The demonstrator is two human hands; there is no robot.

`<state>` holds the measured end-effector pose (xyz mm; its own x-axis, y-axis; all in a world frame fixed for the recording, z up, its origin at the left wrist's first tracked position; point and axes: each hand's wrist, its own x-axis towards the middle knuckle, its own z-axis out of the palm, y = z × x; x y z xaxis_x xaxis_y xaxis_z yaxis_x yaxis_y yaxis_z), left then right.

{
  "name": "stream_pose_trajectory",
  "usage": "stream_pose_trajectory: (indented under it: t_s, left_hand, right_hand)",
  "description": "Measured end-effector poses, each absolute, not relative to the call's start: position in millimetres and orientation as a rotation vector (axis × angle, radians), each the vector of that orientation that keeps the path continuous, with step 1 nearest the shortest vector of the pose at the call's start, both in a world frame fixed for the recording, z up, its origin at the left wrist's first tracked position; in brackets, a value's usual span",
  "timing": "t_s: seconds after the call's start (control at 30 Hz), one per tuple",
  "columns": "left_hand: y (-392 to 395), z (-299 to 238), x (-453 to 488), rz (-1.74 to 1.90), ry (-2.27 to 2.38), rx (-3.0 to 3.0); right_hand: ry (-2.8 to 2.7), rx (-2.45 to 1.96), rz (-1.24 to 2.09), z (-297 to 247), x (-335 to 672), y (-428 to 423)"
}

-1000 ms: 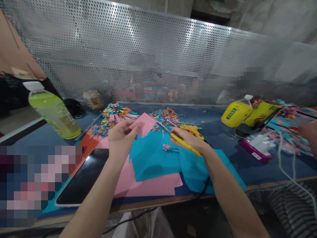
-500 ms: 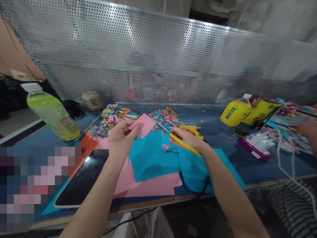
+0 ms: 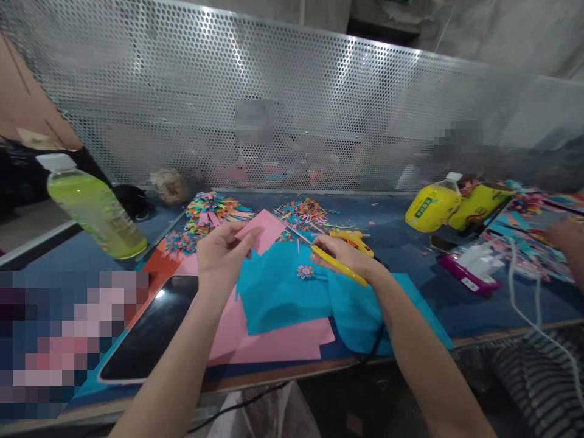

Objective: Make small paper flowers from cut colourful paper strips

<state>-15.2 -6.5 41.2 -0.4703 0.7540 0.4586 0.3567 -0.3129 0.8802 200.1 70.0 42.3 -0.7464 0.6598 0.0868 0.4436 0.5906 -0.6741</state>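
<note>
A person's two bare hands are working apart from each other, just above a cluttered blue-topped table [image 3: 401,258]. The left hand [image 3: 223,249] is pinching a small pink paper piece [image 3: 263,230] between thumb and fingers. The right hand [image 3: 340,252] is gripping yellow-handled scissors [image 3: 342,269], whose metal blades are reaching left to the paper's right-hand corner; whether they are biting in or only lying alongside is too small to tell. The pink paper piece is sitting between the hands, over the far edge of a blue sheet [image 3: 283,298]. A small paper flower [image 3: 305,272] is lying nearer the person, a yellow glue gun [image 3: 354,241] is resting just beyond the right hand, and loose paper strips [image 3: 305,213] are heaped behind the blades.

For a clean cut, the left hand should probably be pinching close enough that the thin paper is not bending, with its fingertips clear of the blades, while the right hand is closing them slowly and evenly.
</note>
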Motion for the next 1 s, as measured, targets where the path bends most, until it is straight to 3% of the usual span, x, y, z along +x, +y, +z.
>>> stream_pose_trajectory:
  t_s: [1.0]
  left_hand:
    - [-5.2,42.4,-12.9,1.879,1.626,1.334]
  right_hand:
    - [-2.409,-0.891,0.887,40.6,200.7,72.7]
